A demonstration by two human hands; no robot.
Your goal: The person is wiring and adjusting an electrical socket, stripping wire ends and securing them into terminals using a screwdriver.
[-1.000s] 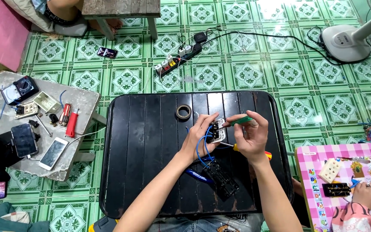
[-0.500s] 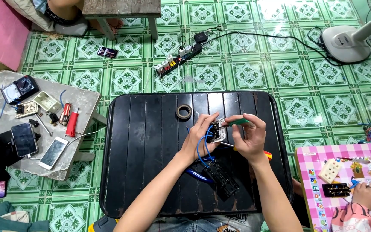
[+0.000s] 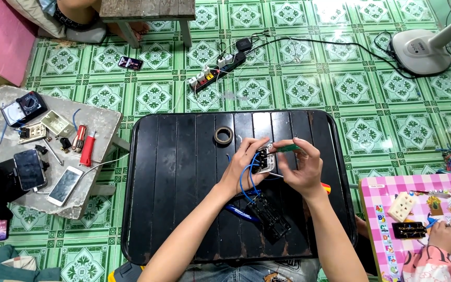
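Left hand (image 3: 245, 163) grips a small socket module (image 3: 263, 161) above the black table (image 3: 184, 183), blue wires (image 3: 245, 180) trailing. Right hand (image 3: 299, 168), wrist bent inward, pinches a green screwdriver (image 3: 288, 148) at the module.

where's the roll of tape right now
In the head view, the roll of tape lies flat on the black table, near its far edge, just left of the left hand.
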